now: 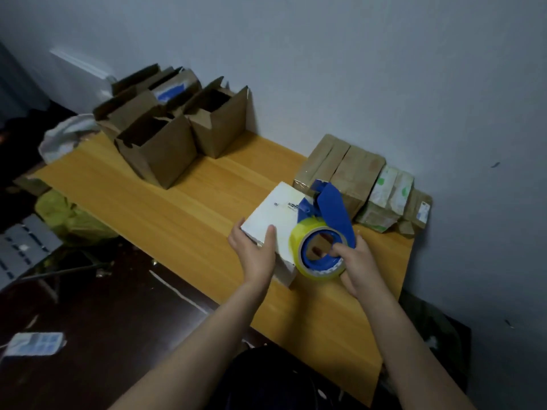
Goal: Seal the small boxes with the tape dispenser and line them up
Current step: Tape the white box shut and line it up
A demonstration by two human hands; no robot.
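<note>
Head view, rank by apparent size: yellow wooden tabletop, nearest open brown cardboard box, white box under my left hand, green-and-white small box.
1. yellow wooden tabletop
2. open brown cardboard box and white box: alike; the white one is nearer and partly covered, so unranked.
3. green-and-white small box

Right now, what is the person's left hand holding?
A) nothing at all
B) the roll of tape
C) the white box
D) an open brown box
C: the left hand grips the near corner of the white box, thumb on top, while the right hand holds the blue tape dispenser.
</note>
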